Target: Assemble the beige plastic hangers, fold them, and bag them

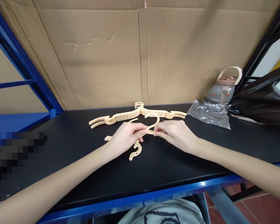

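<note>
Head view: held hanger hook (158, 119), possibly lettered shirt (162, 207)

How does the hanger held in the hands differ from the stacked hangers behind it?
The held hanger is pinched by the left hand and right hand, while the stacked hangers lie on the black table. The held hanger shows mainly its hook and centre, the hands hiding much of it; the stacked hangers show arms spread to both sides. Both are pale beige with curved hooks.
</note>
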`<state>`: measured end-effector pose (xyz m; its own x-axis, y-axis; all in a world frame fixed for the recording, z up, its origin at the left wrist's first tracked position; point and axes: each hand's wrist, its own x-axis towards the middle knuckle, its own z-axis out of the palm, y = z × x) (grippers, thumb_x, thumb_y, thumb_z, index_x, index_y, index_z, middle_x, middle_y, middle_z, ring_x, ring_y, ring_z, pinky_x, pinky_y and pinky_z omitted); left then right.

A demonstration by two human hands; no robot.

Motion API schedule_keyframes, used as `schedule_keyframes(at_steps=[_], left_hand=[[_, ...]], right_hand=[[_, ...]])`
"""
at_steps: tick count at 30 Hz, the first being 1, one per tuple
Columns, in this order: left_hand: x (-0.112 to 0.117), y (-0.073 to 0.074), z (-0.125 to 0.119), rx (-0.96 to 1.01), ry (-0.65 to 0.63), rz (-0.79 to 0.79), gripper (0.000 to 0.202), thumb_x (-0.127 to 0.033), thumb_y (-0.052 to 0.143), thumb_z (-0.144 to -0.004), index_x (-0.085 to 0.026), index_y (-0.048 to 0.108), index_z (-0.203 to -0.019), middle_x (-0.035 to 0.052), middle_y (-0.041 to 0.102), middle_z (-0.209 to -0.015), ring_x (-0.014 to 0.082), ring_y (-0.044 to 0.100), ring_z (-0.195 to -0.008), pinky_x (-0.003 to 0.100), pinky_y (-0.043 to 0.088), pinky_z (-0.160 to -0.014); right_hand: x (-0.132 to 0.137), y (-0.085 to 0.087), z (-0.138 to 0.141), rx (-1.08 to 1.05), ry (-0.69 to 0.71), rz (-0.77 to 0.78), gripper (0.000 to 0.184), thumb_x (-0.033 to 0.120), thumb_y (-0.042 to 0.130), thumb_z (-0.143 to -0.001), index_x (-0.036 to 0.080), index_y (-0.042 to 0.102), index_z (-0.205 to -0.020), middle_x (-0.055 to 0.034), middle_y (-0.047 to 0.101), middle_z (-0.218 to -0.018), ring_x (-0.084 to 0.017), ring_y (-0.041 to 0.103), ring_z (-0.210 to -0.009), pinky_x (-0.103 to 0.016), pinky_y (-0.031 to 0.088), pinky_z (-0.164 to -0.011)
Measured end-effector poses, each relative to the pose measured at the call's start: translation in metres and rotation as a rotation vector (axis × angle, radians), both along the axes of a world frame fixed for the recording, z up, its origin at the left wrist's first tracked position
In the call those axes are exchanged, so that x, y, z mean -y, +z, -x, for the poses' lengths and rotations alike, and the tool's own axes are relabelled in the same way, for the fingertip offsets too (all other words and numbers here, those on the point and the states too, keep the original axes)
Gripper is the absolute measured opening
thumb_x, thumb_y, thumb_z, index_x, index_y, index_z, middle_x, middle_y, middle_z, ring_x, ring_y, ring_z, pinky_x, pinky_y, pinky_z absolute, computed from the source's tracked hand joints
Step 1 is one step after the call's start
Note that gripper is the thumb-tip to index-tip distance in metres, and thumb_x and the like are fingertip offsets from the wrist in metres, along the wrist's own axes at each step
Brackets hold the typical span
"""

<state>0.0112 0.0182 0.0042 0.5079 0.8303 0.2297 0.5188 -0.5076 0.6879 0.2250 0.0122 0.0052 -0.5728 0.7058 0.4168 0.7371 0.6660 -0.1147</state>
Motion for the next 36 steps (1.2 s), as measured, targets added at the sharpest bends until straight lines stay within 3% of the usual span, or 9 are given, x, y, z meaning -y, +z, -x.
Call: schedule_keyframes(at_steps=[5,8,11,15,21,25,28,32,36], left_hand=[[0.0,0.011,0.004,0.145,-0.047,0.119,0.031,-0.034,0.056,-0.088,-0.014,0.068,-0.108,0.0039,0.069,-0.08,0.0157,0.066,-0.075,0.022,0.053,-0.059],[0.0,0.017,0.007,0.19,-0.081,0.133,0.031,-0.034,0.059,-0.087,-0.017,0.066,-0.112,0.0044,0.07,-0.093,0.0165,0.067,-0.081,0.025,0.056,-0.066],[0.0,0.017,0.01,0.204,-0.078,0.156,0.03,-0.034,0.061,-0.086,-0.018,0.066,-0.11,0.0036,0.069,-0.093,0.0168,0.067,-0.083,0.027,0.057,-0.068],[0.0,0.016,0.011,0.208,-0.059,0.224,0.026,-0.036,0.064,-0.084,-0.016,0.066,-0.101,0.0032,0.069,-0.089,0.017,0.067,-0.083,0.027,0.057,-0.069],[0.001,0.017,0.007,0.183,-0.02,0.065,0.031,-0.037,0.058,-0.088,-0.017,0.063,-0.111,0.0035,0.067,-0.097,0.0129,0.065,-0.074,0.023,0.054,-0.064],[0.001,0.012,0.007,0.004,-0.005,-0.086,0.042,-0.037,0.049,-0.094,-0.023,0.051,-0.133,0.0032,0.067,-0.102,0.0139,0.066,-0.074,0.025,0.053,-0.066],[0.0,0.012,0.01,-0.187,0.047,-0.203,0.047,-0.037,0.046,-0.094,-0.024,0.043,-0.139,0.003,0.069,-0.102,0.0172,0.067,-0.079,0.028,0.051,-0.071],[0.003,0.021,0.012,-0.55,0.196,-0.413,0.031,-0.036,0.045,-0.093,-0.02,0.062,-0.114,0.0046,0.071,-0.091,0.0229,0.067,-0.078,0.029,0.043,-0.061],[0.007,0.033,0.013,-0.756,0.372,-0.523,0.025,-0.032,0.043,-0.093,-0.021,0.065,-0.091,0.0035,0.07,-0.083,0.023,0.065,-0.071,0.026,0.03,-0.051]], right_hand=[[-0.006,-0.001,-0.002,-0.219,0.059,0.104,0.01,0.028,0.057,-0.092,0.021,0.061,-0.085,0.0009,0.071,-0.083,-0.016,0.066,-0.075,-0.026,0.042,-0.065],[-0.008,-0.001,-0.003,-0.349,0.118,0.152,0.013,0.034,0.056,-0.092,0.022,0.058,-0.095,0.0005,0.07,-0.084,-0.015,0.066,-0.075,-0.027,0.047,-0.067],[-0.009,-0.002,-0.003,-0.376,0.155,0.206,0.018,0.034,0.054,-0.092,0.023,0.056,-0.106,0.0002,0.068,-0.084,-0.015,0.065,-0.075,-0.028,0.05,-0.067],[-0.009,-0.003,-0.004,-0.404,0.222,0.328,0.017,0.032,0.054,-0.092,0.022,0.06,-0.104,-0.0009,0.068,-0.086,-0.015,0.065,-0.076,-0.028,0.05,-0.069],[-0.012,-0.008,0.002,-0.687,0.279,0.562,0.015,0.028,0.056,-0.089,0.019,0.058,-0.101,-0.002,0.067,-0.084,-0.014,0.063,-0.075,-0.026,0.049,-0.064],[-0.014,-0.01,0.004,-0.809,0.172,0.7,0.025,0.032,0.057,-0.088,0.018,0.052,-0.109,-0.0039,0.068,-0.085,-0.013,0.061,-0.07,-0.024,0.046,-0.058],[-0.014,-0.008,0.004,-0.847,0.102,0.726,0.028,0.031,0.057,-0.088,0.017,0.052,-0.112,-0.0039,0.067,-0.084,-0.013,0.06,-0.071,-0.024,0.045,-0.059],[-0.012,0.0,0.002,-0.899,0.054,0.724,0.027,0.03,0.057,-0.088,0.018,0.054,-0.112,-0.0049,0.069,-0.088,-0.013,0.062,-0.077,-0.025,0.046,-0.064],[-0.011,0.007,-0.001,-0.948,-0.016,0.69,0.027,0.033,0.058,-0.087,0.019,0.055,-0.109,-0.0055,0.071,-0.089,-0.015,0.064,-0.078,-0.028,0.047,-0.067]])
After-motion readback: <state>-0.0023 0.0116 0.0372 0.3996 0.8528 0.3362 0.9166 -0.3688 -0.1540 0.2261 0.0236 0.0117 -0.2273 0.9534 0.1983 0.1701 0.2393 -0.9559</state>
